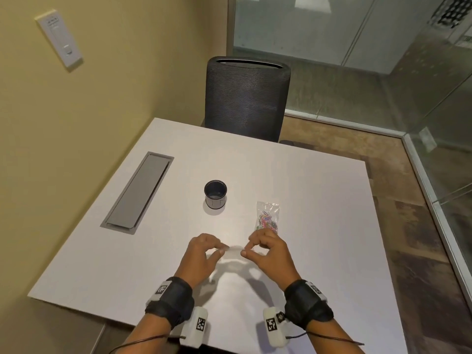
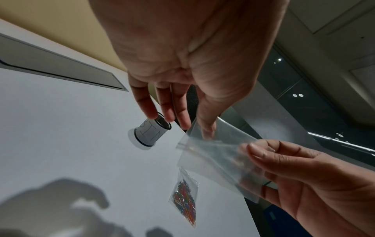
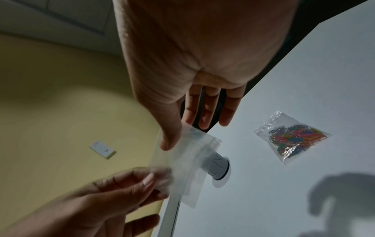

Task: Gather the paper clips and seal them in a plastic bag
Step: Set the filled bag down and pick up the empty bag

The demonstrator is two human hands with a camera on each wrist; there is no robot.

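A small clear plastic bag [image 1: 233,250], empty, hangs above the white table [image 1: 319,200] between both hands. My left hand [image 1: 221,249] pinches its left edge with thumb and forefinger, the other fingers spread. My right hand [image 1: 244,252] pinches the right edge the same way. The left wrist view has the bag [image 2: 219,160] with my thumb [image 2: 207,129] on it; in the right wrist view it [image 3: 188,168] is blurred. A second clear bag [image 1: 267,218], holding several coloured paper clips, lies flat on the table just beyond my right hand [image 2: 184,197] [image 3: 292,137].
A black mesh cup [image 1: 215,194] with a paper label stands beyond the hands, left of the clip bag. A grey cable hatch [image 1: 138,192] is set into the table at the left. A black chair [image 1: 246,98] stands at the far edge, with a yellow wall left and glass partitions right.
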